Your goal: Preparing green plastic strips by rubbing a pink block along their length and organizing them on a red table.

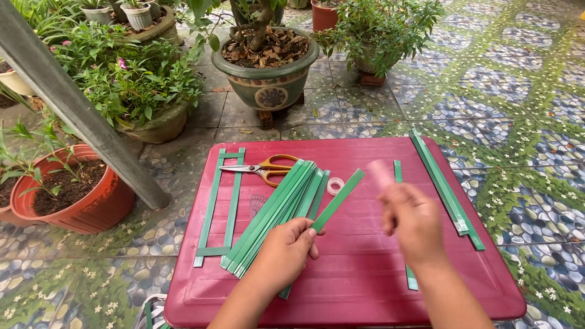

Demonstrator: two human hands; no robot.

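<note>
A: How far along does this look?

B: Partly done, I'd judge. On the red table [365, 286] lies 1 finished-looking green frame [220, 207], 2 long strips joined by short crosspieces. A second bundle of long strips [448, 192] lies along the right edge, apparently taped at its near end.

A: And what's left?

B: A fan of loose green strips [277, 210] in the middle, not yet joined to anything.

A: What are the hands doing?

B: The left hand [285, 251] is closed around 1 green strip [338, 200], which slants up and to the right above the pile. The right hand [413, 219] is blurred; it appears to hold something pale pink, but I cannot tell how tightly.

A: Tools?

B: Orange-handled scissors [268, 168] lie near the far edge, and a small roll of clear tape [335, 186] sits just beside the pile. Another single strip [399, 173] lies beyond the right hand.
</note>
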